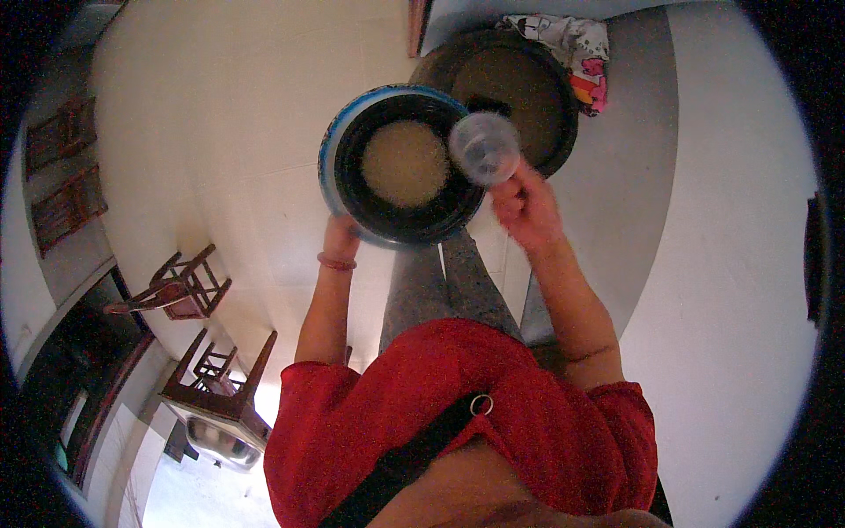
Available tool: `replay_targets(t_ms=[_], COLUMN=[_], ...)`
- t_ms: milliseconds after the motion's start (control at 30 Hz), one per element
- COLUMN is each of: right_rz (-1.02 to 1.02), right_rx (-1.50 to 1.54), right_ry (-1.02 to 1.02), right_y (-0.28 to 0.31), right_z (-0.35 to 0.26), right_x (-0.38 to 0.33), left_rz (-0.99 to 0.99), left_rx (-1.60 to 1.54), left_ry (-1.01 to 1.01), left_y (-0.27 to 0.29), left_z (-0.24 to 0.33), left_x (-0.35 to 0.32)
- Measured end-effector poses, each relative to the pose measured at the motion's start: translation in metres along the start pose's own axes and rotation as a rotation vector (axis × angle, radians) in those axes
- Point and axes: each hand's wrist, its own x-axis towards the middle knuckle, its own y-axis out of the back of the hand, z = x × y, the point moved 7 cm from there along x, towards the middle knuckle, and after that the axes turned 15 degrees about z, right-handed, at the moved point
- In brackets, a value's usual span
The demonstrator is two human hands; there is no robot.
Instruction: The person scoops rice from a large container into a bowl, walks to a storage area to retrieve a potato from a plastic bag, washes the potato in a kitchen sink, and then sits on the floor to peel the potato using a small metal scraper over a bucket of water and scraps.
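Note:
My left hand (341, 236) grips the near left side of a basin with a blue-and-white rim (331, 154); its fingers are mostly hidden under it. Nested inside the basin is a black bowl (352, 180). Pale, grainy-looking contents (405, 163) lie in the bowl's middle; I cannot tell exactly what they are. My right hand (528, 209) is closed on a clear plastic cup (482, 148), slightly blurred, over the right edge of the basin. Whether the cup holds anything does not show clearly.
Beyond the basin, a large dark round tub (563, 110) with a brownish inside stands on the floor. A printed white-and-pink bag or cloth (585, 62) lies behind it. Wooden chairs (185, 295) and a table with a metal sink-like basin (224, 440) are at left. A white wall rises at right.

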Motion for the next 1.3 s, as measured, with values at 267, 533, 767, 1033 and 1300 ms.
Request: replay_targets(t_ms=[267, 533, 767, 1033, 1300], right_rz=[0.339, 0.519, 0.567, 0.362, 0.51], right_rx=[-0.211, -0.504, -0.371, -0.691, -0.962], right_ry=[0.622, 0.629, 0.619, 0.509, 0.697], right_y=[0.057, 0.134, 0.156, 0.074, 0.105], right_z=[-0.109, -0.101, -0.107, -0.065, -0.074], right_x=[0.063, 0.171, 0.221, 0.053, -0.009], left_rz=[0.14, 0.214, 0.221, 0.222, -0.033], left_rx=[0.005, -0.005, 0.026, 0.111, 0.324], left_ry=[0.056, 0.079, 0.099, 0.136, 0.105], left_y=[0.009, 0.013, -0.003, -0.045, -0.142], left_z=[0.003, 0.009, 0.019, 0.023, 0.008], left_x=[0.003, -0.002, -0.01, -0.009, 0.023])
